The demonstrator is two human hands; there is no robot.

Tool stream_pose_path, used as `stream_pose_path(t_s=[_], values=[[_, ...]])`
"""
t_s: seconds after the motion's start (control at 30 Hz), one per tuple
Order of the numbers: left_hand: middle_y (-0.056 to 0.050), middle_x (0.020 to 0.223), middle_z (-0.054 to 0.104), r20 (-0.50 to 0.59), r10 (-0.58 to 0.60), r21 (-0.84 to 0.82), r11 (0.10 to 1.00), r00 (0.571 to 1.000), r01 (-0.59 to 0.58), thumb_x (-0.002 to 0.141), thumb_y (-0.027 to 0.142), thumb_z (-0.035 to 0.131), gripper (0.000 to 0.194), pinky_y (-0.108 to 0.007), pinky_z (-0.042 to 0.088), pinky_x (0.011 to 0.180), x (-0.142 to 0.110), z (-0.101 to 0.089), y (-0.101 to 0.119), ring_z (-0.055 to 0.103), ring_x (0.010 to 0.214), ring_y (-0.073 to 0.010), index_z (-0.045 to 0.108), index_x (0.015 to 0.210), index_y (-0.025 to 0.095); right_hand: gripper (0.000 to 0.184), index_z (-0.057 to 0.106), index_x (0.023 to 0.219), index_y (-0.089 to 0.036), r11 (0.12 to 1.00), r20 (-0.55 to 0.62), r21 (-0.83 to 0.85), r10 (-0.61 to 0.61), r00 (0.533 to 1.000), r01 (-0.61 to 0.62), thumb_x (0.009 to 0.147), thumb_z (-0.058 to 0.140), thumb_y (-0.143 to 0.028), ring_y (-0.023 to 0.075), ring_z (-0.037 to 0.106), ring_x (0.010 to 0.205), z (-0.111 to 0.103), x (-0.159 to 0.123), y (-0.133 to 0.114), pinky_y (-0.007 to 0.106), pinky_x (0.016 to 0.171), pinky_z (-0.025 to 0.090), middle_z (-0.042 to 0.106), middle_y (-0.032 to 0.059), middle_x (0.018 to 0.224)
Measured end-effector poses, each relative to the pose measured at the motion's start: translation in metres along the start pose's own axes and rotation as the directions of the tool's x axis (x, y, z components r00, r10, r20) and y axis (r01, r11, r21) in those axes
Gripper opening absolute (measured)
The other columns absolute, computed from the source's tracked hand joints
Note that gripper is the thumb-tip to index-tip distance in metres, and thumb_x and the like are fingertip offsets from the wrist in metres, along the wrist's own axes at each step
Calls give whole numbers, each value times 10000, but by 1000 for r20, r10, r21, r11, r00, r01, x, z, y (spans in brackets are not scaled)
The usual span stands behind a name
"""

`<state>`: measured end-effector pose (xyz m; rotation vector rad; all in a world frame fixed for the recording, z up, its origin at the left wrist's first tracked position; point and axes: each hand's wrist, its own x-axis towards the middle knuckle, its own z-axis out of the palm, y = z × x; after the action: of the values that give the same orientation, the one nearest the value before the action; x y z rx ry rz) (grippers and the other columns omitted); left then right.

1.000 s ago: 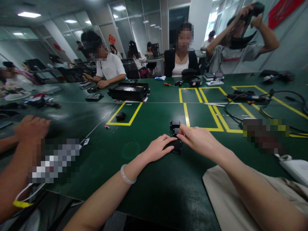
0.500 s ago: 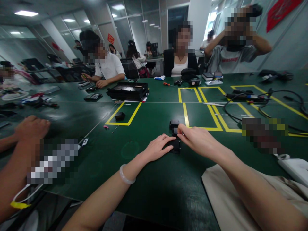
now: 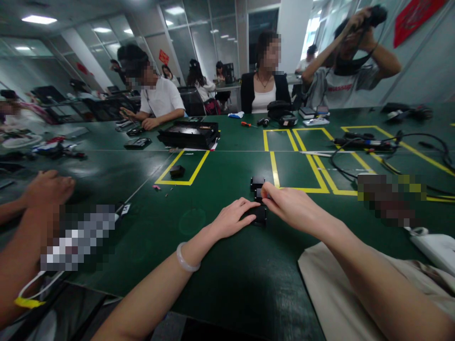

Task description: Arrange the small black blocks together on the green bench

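Left hand (image 3: 232,219) flat on black device (image 3: 260,215) (right hand (image 3: 291,206) pinching).

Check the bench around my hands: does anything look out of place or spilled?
Nothing looks spilled or damaged. Both hands, left hand and right hand, rest on the small black device on the green table. Only small oddities: a tiny pink bit lies loose outside the yellow tape box, and black cables sprawl across the taped lines.
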<state>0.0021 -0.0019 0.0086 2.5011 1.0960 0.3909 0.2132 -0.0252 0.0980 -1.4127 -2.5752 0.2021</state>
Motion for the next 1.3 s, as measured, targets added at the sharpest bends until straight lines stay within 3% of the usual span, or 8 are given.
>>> stream_pose_path(t_s=[0.27, 0.53, 0.7, 0.93, 1.13, 1.3], values=[[-42, 1154, 513, -5, -3, 3, 1000, 1000, 3, 960, 415, 401, 367, -354, 461, 917, 0, 1, -1, 521, 1061, -210, 461, 1305, 302, 204, 471, 972, -215, 998, 9, -27, 49, 999, -48, 966, 334, -366, 164, 554, 608, 0, 2, -3, 258, 515, 222, 620, 14, 717], [-45, 1170, 505, 3, -2, -12, 1000, 1000, 2, 963, 422, 395, 381, -350, 459, 921, 0, 1, -2, 519, 1074, -209, 449, 1322, 306, 139, 436, 1020, -216, 999, 13, 38, -17, 1000, 16, 956, 350, -304, 147, 549, 616, 2, 0, 3, 247, 519, 238, 635, 8, 762], [-39, 1162, 511, 0, -3, -4, 1000, 1000, 3, 961, 416, 402, 370, -350, 460, 923, -1, -1, -1, 522, 1059, -206, 459, 1306, 298, 218, 464, 975, -212, 998, -7, -33, 47, 999, -47, 967, 325, -381, 158, 548, 600, 1, 2, -1, 251, 511, 221, 619, 15, 710], [-44, 1176, 502, 5, -3, -3, 1000, 1000, 3, 964, 422, 385, 379, -354, 460, 923, -1, -1, -1, 517, 1078, -213, 450, 1322, 315, 147, 440, 1006, -210, 1000, 11, 19, -7, 1000, 7, 959, 336, -302, 142, 536, 593, -1, 0, 1, 250, 511, 229, 620, 6, 732], [-41, 1165, 508, 3, -8, -2, 1000, 1000, 8, 960, 427, 397, 373, -351, 455, 929, -1, 0, -1, 521, 1064, -207, 464, 1307, 310, 222, 459, 963, -210, 998, -6, -41, 46, 999, -46, 969, 316, -381, 155, 538, 590, 0, 2, -3, 255, 510, 218, 610, 13, 700], [-40, 1178, 501, 9, -8, -17, 1000, 1000, 8, 965, 435, 378, 388, -347, 459, 920, -1, -1, -2, 518, 1074, -208, 446, 1329, 320, 158, 447, 995, -212, 1000, 21, -11, 27, 999, -27, 965, 331, -315, 148, 542, 593, -2, 1, -2, 251, 507, 228, 624, 14, 729]])
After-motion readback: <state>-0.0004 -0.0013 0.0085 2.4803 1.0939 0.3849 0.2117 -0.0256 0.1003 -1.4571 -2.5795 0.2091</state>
